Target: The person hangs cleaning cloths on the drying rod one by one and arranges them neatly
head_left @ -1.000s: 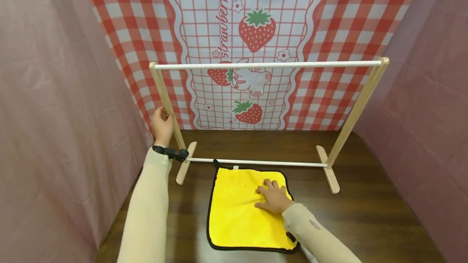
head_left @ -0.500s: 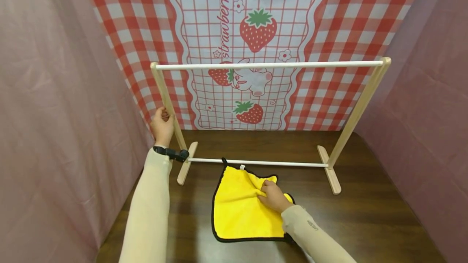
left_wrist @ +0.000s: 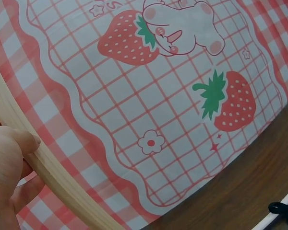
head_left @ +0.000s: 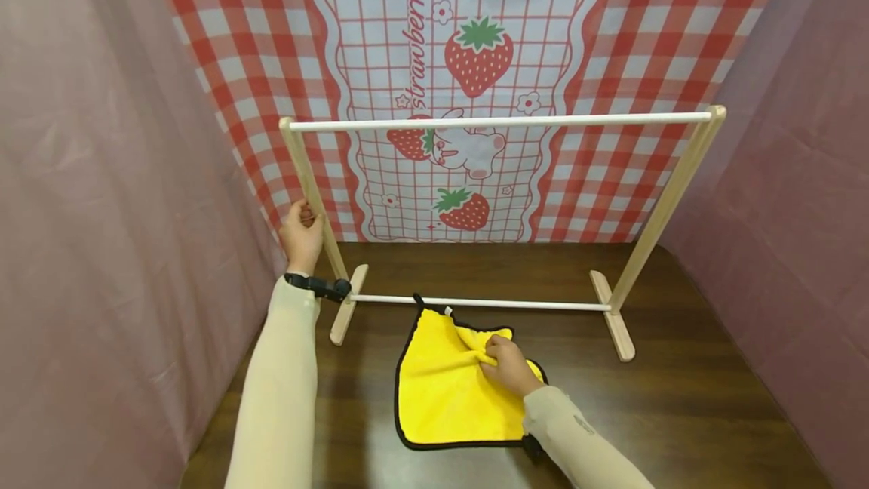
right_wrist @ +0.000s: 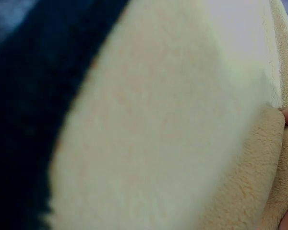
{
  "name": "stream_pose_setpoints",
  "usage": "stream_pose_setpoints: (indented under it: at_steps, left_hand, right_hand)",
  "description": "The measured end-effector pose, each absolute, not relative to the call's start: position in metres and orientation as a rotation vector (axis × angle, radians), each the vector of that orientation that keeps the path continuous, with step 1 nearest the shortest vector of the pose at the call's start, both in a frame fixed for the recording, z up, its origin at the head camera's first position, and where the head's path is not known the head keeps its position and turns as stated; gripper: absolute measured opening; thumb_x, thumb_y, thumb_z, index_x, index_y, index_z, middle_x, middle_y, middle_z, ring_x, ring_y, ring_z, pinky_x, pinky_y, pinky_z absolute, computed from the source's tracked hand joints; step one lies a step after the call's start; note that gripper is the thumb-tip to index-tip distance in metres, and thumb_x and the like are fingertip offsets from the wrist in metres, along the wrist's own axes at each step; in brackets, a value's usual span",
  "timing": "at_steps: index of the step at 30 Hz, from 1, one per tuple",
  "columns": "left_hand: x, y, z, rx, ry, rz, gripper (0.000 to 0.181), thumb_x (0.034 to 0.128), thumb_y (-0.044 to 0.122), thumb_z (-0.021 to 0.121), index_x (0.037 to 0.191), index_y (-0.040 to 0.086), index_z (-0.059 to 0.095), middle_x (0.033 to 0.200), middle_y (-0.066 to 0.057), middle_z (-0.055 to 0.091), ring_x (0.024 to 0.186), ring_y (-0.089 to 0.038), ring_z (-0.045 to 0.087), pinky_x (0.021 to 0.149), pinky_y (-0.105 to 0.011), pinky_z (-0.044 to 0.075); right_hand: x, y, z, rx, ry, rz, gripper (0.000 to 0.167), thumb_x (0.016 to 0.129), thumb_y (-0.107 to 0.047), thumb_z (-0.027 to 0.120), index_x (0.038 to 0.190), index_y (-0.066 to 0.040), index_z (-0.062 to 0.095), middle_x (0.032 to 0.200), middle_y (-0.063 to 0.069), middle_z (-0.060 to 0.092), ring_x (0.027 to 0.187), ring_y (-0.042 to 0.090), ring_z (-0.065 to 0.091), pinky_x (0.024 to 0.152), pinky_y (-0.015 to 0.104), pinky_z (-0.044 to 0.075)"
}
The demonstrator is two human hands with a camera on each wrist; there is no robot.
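In the head view my left hand [head_left: 302, 236] grips the left wooden post [head_left: 314, 198] of a rack partway up. The left wrist view shows the thumb [left_wrist: 26, 140] lying across that post. A yellow towel [head_left: 441, 391] with black edging lies on the table, and my right hand [head_left: 509, 367] pinches a bunched fold near its right side. Folds run from the fingers toward the towel's far edge. Its black corner loop [head_left: 418, 299] lies against the rack's lower white bar [head_left: 489, 302]. Towel cloth [right_wrist: 158, 120] fills most of the right wrist view, blurred.
The rack's upper white bar [head_left: 502, 121] spans both posts, and its right foot [head_left: 613, 315] stands on the dark wooden table [head_left: 699, 398]. Behind hangs a strawberry-print checked cloth [head_left: 478, 59]. Pink curtains [head_left: 122, 210] flank both sides.
My right hand had its fingers spread on the flat towel a second ago; they have since gathered a fold. The towel's far edge bunched and its near edge shifted slightly. My left hand stayed put.
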State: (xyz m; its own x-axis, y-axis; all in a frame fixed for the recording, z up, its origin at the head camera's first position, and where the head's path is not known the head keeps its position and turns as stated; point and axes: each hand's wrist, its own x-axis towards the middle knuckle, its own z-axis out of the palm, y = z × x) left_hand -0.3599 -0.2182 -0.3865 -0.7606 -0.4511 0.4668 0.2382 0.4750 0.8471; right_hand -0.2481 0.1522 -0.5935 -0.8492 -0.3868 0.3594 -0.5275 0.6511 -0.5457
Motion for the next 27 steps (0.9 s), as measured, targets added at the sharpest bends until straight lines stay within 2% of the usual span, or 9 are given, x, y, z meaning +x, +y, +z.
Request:
stream_pose_setpoints:
  at_steps: [10,20,27]
  left_hand:
    - [-0.358,-0.220,-0.385,0.150,-2.037,-1.332,0.034,0.0885,-0.002,0.065,0.122,-0.009,0.061,0.110,-0.028,0.066,0.102,-0.039,0.064,0.091,-0.047,0.052]
    - [-0.358,-0.219,-0.386,0.147,-2.041,-1.356,0.035,0.0888,-0.004,0.065,0.123,-0.009,0.061,0.112,-0.028,0.065,0.102,-0.039,0.064,0.091,-0.047,0.052]
    - [-0.360,-0.220,-0.386,0.173,-2.061,-1.331,0.035,0.0890,-0.002,0.065,0.123,-0.008,0.061,0.112,-0.028,0.066,0.104,-0.039,0.065,0.091,-0.046,0.052]
  right_hand:
    - [-0.248,0.151,-0.577,0.789,-2.502,1.025,0.012,0.077,0.005,0.079,0.075,0.000,0.068,0.090,0.006,0.058,0.080,0.023,0.055,0.070,0.036,0.054]
    - [-0.253,0.152,-0.540,0.854,-2.257,0.998,0.025,0.068,0.011,0.081,0.065,-0.005,0.062,0.089,0.009,0.061,0.079,0.025,0.059,0.068,0.038,0.055]
    - [-0.259,0.154,-0.505,0.922,-2.110,0.980,0.020,0.067,0.013,0.079,0.068,-0.001,0.064,0.088,0.012,0.061,0.078,0.026,0.058,0.065,0.037,0.054]
